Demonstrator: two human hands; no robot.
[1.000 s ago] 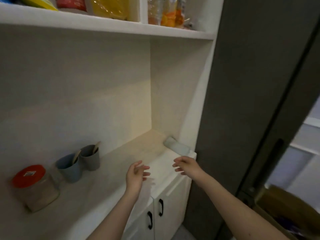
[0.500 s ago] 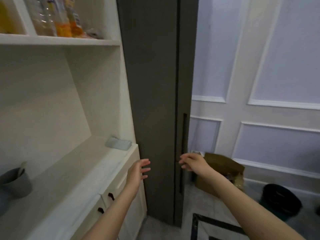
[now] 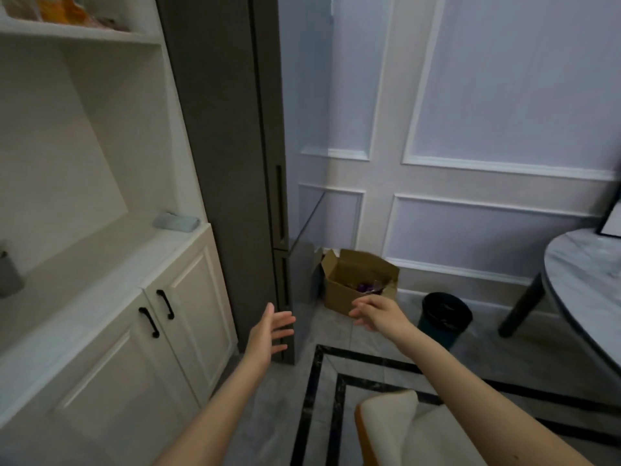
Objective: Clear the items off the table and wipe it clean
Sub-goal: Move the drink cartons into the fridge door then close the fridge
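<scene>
Both hands — left hand (image 3: 268, 334), right hand (image 3: 378, 312) — empty, fingers loosely spread, touching nothing

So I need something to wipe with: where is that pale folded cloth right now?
In the head view, the cloth lies at left on the white counter, at its right end beside the tall grey cabinet.

Marble-veined grey table (image 3: 584, 284), black bin (image 3: 445, 312)

Left hand (image 3: 268, 334) and right hand (image 3: 378, 314) reach forward, fingers (image 3: 285, 320) loosely spread, empty.
</scene>
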